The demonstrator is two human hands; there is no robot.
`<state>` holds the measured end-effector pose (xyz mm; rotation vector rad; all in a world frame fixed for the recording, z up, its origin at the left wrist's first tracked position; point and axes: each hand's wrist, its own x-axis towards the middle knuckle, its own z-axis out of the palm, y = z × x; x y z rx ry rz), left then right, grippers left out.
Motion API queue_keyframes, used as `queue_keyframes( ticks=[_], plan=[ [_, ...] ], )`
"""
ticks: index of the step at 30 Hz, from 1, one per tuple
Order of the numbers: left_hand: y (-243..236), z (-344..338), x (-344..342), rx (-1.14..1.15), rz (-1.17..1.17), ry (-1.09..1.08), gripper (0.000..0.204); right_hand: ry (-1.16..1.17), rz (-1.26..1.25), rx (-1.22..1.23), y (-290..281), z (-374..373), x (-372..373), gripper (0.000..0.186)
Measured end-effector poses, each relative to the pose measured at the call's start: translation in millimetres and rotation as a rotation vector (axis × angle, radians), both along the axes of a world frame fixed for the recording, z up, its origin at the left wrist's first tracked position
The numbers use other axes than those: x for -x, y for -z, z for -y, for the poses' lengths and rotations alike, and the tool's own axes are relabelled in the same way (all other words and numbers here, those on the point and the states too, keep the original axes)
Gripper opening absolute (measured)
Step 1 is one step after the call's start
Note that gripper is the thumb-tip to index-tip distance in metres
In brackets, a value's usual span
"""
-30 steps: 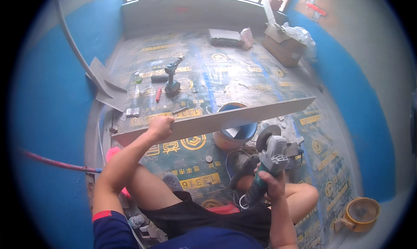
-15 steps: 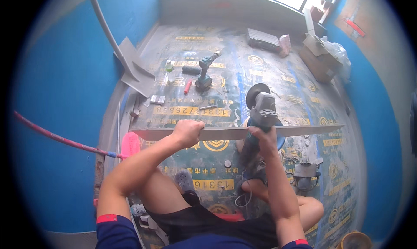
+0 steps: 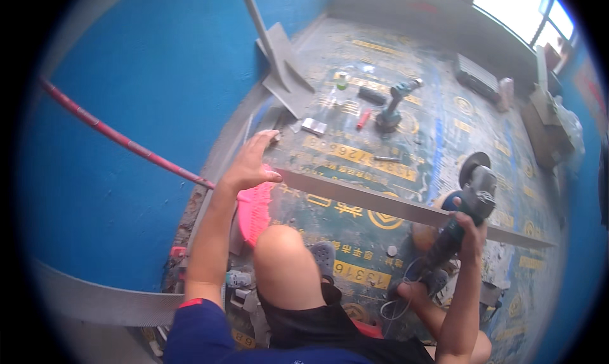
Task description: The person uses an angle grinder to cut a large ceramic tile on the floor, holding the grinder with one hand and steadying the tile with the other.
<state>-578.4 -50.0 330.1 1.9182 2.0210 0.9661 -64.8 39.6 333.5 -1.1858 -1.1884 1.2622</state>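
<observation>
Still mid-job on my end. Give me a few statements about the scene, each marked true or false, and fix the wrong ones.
1. The right grip is closed on the angle grinder. True.
2. The left grip is clenched into a fist. False: it is spread open.
3. The cordless drill lies on its side. False: it stands upright on its base.
4. The shovel is beside the blue wall. True.
5. The pink brush is right of the grinder. False: it is left of it.

Head-worn fisheye view, looking forward and down at the floor (image 3: 472, 135), left hand (image 3: 248, 165) near, right hand (image 3: 470, 234) near, window (image 3: 507, 7) far at two o'clock
</observation>
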Motion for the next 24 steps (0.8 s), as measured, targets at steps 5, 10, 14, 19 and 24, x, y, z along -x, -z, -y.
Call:
queue_keyframes(
  ticks=[5,10,14,19,24],
  plan=[
    [109,12,8,0.34,0.715,0.12,0.061,0.002,0.043,0.016,14,-10,8,0.056],
    [154,-11,-10,0.082,1.104,0.182,0.033,0.0,0.099,0.009,8,-20,15,0.059],
    [156,-17,-13,0.042,1.132,0.203,0.027,0.074,0.08,-0.032,-1,-4,27,0.056],
    [155,-9,-16,0.043,1.166,0.195,0.029,-0.135,0.138,0.007,-34,65,83,0.056],
    [159,-9,-18,0.047,1.227,0.206,0.029,-0.542,0.314,0.369,-91,105,182,0.052]
  ],
)
